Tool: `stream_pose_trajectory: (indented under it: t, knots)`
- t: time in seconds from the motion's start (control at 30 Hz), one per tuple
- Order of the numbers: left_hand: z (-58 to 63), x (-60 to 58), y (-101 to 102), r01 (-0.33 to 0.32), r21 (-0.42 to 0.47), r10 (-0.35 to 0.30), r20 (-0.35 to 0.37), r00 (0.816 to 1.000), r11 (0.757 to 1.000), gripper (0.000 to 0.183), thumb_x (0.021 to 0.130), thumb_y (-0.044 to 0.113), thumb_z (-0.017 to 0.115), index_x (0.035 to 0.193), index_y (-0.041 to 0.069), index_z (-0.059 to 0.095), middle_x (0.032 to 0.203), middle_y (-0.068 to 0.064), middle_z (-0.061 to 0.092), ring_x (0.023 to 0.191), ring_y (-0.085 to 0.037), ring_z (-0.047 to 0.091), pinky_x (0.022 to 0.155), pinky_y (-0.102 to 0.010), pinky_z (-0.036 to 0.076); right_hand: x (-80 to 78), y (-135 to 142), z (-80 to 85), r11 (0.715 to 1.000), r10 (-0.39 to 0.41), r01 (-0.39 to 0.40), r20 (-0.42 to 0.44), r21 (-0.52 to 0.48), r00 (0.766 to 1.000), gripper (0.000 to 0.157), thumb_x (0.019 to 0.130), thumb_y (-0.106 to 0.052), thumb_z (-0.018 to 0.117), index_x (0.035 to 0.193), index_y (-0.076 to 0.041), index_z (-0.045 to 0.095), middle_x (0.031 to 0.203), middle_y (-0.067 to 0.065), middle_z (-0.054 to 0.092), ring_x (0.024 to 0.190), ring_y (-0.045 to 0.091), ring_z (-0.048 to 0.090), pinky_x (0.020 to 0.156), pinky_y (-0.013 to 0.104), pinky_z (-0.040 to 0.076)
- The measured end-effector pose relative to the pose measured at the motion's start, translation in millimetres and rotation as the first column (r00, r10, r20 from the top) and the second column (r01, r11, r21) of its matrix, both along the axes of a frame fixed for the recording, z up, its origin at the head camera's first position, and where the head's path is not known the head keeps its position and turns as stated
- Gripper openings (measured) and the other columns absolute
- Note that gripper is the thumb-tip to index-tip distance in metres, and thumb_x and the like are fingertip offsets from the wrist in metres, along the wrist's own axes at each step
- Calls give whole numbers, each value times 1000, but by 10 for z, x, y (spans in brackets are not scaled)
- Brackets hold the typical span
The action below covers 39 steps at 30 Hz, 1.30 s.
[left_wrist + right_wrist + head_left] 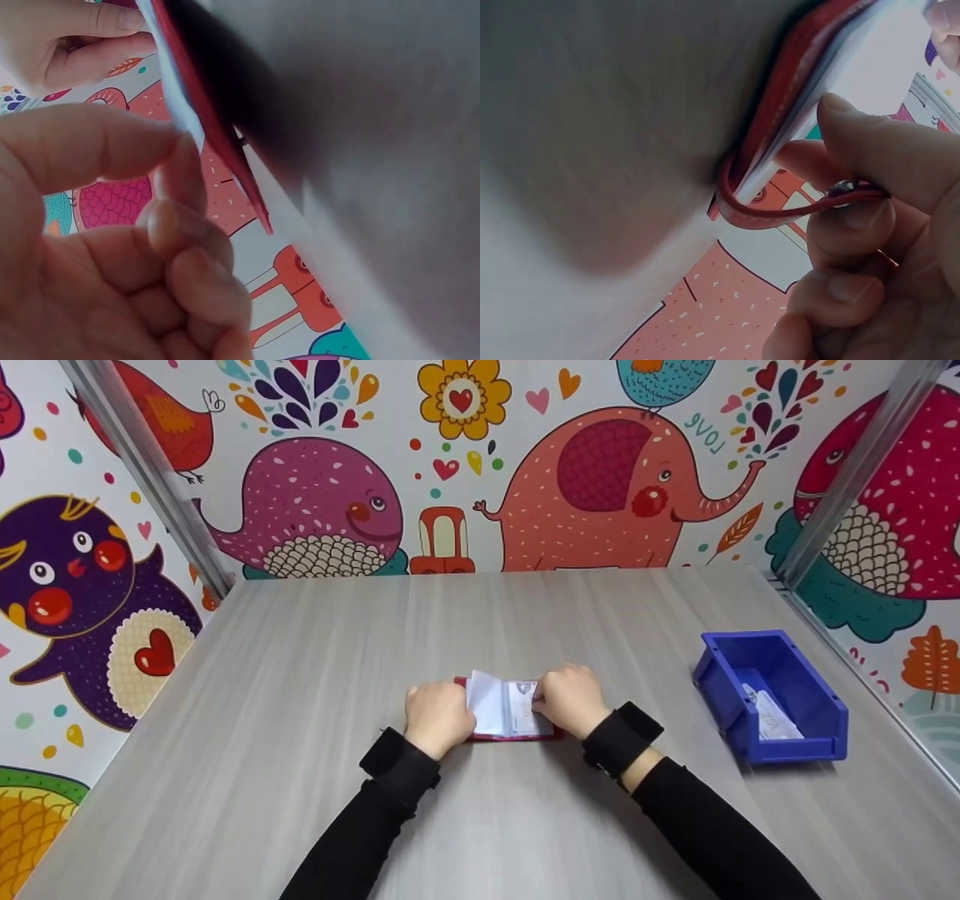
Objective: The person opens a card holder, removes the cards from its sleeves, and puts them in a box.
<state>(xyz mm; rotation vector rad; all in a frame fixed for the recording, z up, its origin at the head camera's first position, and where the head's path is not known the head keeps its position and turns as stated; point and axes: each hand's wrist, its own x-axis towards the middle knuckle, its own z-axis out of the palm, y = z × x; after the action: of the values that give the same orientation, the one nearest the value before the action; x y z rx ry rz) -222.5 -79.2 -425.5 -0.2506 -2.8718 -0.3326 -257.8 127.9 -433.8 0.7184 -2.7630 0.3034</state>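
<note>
Your left hand [437, 716] is at the booklet's left side, its thumb and index nearly closed together at the edge of a pale leaf [486, 701], seemingly pinching it; the other fingers are curled in and hold nothing that shows.

The booklet [507, 721] lies open before you in the middle of the table [262, 697], red cover underneath. That much is done: it is spread, and the left leaf stands partly raised. On the right page you have a printed card [523, 709], which looks to lie within the page, though you cannot tell if it is fully seated.

Your right hand [571, 699] is at that page's outer edge. Thumb and index sit slightly apart, seeming to grip the page edge; the other fingers are curled, with the red strap [769, 217] across them, its end unfastened.

Far right, the blue bin [799, 750] holds white printed papers [772, 716], and neither hand touches them. You look partway through, with the booklet not yet shut; how much is left cannot be told.
</note>
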Motion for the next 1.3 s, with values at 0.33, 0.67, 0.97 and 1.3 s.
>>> stream_pose_trajectory:
  t: [0.33,0.67,0.97,1.3]
  knots:
    - [-37,-19,1,-15,-10,16,52,999,1000,16,71,8,64,58,11,56,67,-7,62,68,-31,62,66,-42,39,0,-1,-5,1000,-1,1,-8,6,1000,7,71,-18,85,74,-13,80,72,6,72,67,32,61,66,47,45]
    - [-48,-18,16,-19,-44,22,72,997,999,18,72,9,66,58,11,56,67,-7,63,69,-31,62,65,-41,40,-1,0,-3,1000,13,-13,-22,-14,1000,9,70,-17,86,74,-12,80,71,6,71,65,32,61,66,47,45]
    - [-44,-19,26,-43,-66,46,40,998,997,15,76,10,68,62,10,60,70,-7,65,70,-31,63,65,-40,39,8,-6,6,1000,1,-1,-6,-1,1000,6,71,-15,85,73,-12,80,72,5,72,66,31,62,66,46,45]
    - [-67,-38,25,-2,-57,1,-23,1000,998,4,74,7,68,71,6,66,74,-9,67,72,-31,63,65,-41,39,4,-8,7,1000,3,-3,6,-4,1000,5,72,-15,84,74,-12,80,72,5,72,66,31,61,67,46,45]
